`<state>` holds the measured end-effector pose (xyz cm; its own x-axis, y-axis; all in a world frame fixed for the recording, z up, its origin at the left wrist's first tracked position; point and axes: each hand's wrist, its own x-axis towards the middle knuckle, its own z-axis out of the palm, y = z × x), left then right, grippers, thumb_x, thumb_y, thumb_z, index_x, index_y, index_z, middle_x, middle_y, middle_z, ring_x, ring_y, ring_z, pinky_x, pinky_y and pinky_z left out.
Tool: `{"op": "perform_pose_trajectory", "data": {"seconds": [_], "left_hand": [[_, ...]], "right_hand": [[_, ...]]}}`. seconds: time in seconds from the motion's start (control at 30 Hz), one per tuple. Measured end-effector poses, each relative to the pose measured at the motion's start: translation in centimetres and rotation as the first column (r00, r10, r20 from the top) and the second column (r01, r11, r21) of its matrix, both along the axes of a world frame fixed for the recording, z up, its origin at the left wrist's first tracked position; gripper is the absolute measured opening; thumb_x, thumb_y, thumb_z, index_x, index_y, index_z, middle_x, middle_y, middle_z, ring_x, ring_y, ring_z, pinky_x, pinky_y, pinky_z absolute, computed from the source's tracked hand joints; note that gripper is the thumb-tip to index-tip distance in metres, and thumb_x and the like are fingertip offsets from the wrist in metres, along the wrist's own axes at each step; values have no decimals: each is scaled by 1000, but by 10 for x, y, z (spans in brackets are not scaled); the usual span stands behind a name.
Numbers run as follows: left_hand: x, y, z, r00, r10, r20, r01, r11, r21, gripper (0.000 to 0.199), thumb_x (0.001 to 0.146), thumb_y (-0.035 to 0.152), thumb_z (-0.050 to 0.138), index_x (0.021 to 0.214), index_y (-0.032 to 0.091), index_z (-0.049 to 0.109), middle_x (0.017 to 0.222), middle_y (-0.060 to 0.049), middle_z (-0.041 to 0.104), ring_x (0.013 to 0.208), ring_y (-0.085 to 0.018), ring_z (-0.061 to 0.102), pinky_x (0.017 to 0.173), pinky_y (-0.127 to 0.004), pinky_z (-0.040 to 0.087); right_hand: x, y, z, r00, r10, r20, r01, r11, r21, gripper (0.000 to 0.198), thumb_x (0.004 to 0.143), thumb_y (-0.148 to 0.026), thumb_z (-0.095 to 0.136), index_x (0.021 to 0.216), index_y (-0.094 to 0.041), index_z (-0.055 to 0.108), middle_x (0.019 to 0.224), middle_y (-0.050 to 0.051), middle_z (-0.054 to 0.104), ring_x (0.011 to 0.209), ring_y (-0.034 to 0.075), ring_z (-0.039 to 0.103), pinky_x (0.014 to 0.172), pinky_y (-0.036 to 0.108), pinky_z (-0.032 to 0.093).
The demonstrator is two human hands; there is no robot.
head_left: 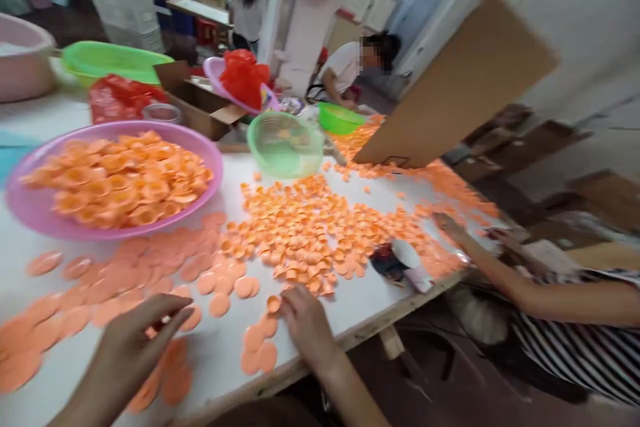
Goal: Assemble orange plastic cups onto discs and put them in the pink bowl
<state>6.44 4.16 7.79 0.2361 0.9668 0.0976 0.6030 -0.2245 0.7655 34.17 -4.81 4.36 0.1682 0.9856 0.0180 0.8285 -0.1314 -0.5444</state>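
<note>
My left hand [133,347] hovers over the near left of the table, thumb and fingers drawn together. Whether they pinch anything is hard to see. Just past its fingertips is a flat orange disc [192,317], and more loose discs [177,373] lie below the hand. My right hand [307,323] has its fingers closed at a small orange cup [273,304], above a little group of flat discs [260,350]. Beyond it spreads a heap of small orange cups [295,233]. Overlapping orange discs [115,280] cover the table's left side.
A pink basin [215,177] full of larger orange cup-shaped pieces stands at left. Behind the heap is a green basket [285,147]. A cardboard sheet [460,80] leans up at the far right. Another person's hand [450,227] reaches in from the right, near a dark object [387,260].
</note>
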Motion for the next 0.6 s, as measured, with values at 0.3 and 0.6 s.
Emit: {"op": "perform_pose_trajectory", "data": {"seconds": [0.3,0.6], "left_hand": [[-51,-64,-48,979,194,-64,-202,965,-169,25,86,40,55,87,23,72,82,-1,72,70,-15,63,63,-24,51],[-10,-58,-51,955,-34,-295,29,999,-20,18,89,23,52,87,21,70,83,-6,61,83,-21,53,75,-34,42]], "right_hand": [[-7,19,1,997,72,-1,-72,997,-18,20,88,-26,49,79,-21,67,80,5,65,75,21,62,68,32,45],[-73,35,10,852,-15,-523,-110,972,-206,19,85,-35,54,74,-20,59,54,-2,58,44,14,54,42,24,40]]}}
